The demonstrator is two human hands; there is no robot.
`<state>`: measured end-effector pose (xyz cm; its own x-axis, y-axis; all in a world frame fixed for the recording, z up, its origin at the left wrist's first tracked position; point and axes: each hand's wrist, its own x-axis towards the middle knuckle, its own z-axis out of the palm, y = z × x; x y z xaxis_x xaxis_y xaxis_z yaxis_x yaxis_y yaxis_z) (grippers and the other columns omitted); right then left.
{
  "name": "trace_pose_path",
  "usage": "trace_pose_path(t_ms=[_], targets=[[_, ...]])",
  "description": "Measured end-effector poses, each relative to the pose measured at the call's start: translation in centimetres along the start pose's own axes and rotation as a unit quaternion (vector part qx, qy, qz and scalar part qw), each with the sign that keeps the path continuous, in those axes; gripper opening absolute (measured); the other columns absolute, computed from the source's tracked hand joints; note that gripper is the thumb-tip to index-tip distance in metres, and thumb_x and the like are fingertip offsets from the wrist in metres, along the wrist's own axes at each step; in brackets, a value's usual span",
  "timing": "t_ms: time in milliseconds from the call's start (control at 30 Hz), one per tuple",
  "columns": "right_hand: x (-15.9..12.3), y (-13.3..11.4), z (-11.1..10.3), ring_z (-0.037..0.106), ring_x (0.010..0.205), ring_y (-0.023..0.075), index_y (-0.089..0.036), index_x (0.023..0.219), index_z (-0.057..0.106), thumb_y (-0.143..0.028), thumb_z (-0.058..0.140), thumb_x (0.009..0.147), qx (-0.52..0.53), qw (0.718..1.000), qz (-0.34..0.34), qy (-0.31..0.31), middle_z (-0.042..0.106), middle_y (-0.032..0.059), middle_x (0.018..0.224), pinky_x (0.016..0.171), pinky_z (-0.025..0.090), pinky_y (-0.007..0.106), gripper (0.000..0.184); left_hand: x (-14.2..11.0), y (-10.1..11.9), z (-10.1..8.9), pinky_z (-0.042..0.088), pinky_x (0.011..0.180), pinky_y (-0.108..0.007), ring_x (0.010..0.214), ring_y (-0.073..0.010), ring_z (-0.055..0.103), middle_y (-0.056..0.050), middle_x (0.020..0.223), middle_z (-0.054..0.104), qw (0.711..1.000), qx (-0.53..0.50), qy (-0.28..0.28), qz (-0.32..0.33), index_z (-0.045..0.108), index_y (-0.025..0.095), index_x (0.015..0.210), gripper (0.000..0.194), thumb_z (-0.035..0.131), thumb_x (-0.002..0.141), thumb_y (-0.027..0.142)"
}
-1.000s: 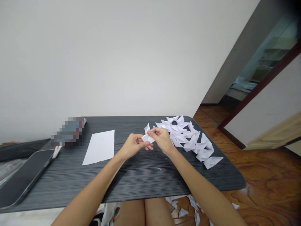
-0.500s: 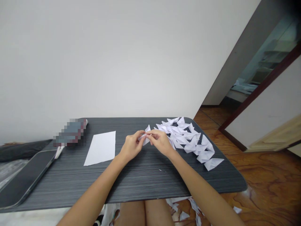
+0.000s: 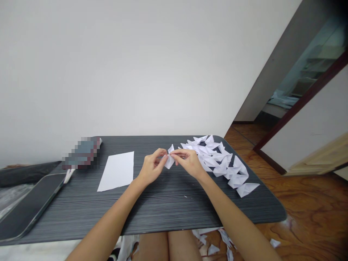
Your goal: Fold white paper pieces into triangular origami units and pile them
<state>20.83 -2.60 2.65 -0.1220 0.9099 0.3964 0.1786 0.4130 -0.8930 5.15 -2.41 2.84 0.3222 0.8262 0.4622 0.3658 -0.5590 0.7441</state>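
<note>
Between my two hands is a small folded white paper piece [image 3: 169,163], held just above the dark table; its pointed tip shows above my fingertips. My left hand [image 3: 154,165] pinches its left side between thumb and fingers. From the right, my right hand [image 3: 187,160] grips the piece with thumb and forefinger, close to its middle. Part of the paper is hidden behind the fingers. Right of my right hand lies a pile of folded paper boats [image 3: 214,156], several of them overlapping. A flat white sheet of paper [image 3: 117,171] rests left of my left hand.
The dark ribbed table [image 3: 163,210] stands against a white wall [image 3: 163,72]. A pixelated object [image 3: 81,154] lies at the back left, beside a black flat panel [image 3: 32,203]. Paper scraps [image 3: 213,249] litter the wooden floor below the front edge.
My fingertips have drawn slightly apart, the right hand shifting a little to the right. More of the folded paper shows between them now.
</note>
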Motion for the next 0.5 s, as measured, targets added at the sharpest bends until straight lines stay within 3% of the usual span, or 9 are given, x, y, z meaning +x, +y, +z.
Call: trace_pose_path(t_ms=[200,367,500], targets=[[0.2,-0.2,-0.7,0.049,0.046,0.0092,-0.013,0.079,0.061,-0.029,0.052,0.074,0.021,1.000,-0.001,0.017,0.051,-0.0020,0.049,0.049,0.041,0.023,0.019,0.2,0.1,-0.6,0.046,0.057,-0.020,0.071,-0.0123,0.060,-0.007,0.094,0.063,0.999,-0.018,-0.032,0.011,0.045,0.016,0.092,0.018,0.038,0.083,0.031],[0.0,-0.5,-0.9,0.047,0.047,0.0093,-0.016,0.081,0.059,-0.024,0.044,0.079,-0.097,0.993,-0.060,0.032,0.048,-0.0027,0.050,0.049,0.037,0.022,0.017,0.2,-0.4,-1.2,0.047,0.063,-0.023,0.068,-0.0124,0.061,-0.005,0.085,0.064,0.993,0.055,-0.094,0.043,0.045,0.017,0.104,0.024,0.032,0.086,0.026],[-0.3,-0.5,-0.9,0.051,0.059,0.0118,-0.017,0.083,0.058,-0.021,0.041,0.081,-0.169,0.978,-0.114,0.034,0.054,0.0008,0.062,0.057,0.039,0.023,0.018,0.1,-0.8,-1.4,0.048,0.069,-0.024,0.074,-0.0130,0.062,-0.007,0.096,0.063,0.982,0.087,-0.125,0.107,0.050,0.018,0.111,0.030,0.040,0.084,0.027]])
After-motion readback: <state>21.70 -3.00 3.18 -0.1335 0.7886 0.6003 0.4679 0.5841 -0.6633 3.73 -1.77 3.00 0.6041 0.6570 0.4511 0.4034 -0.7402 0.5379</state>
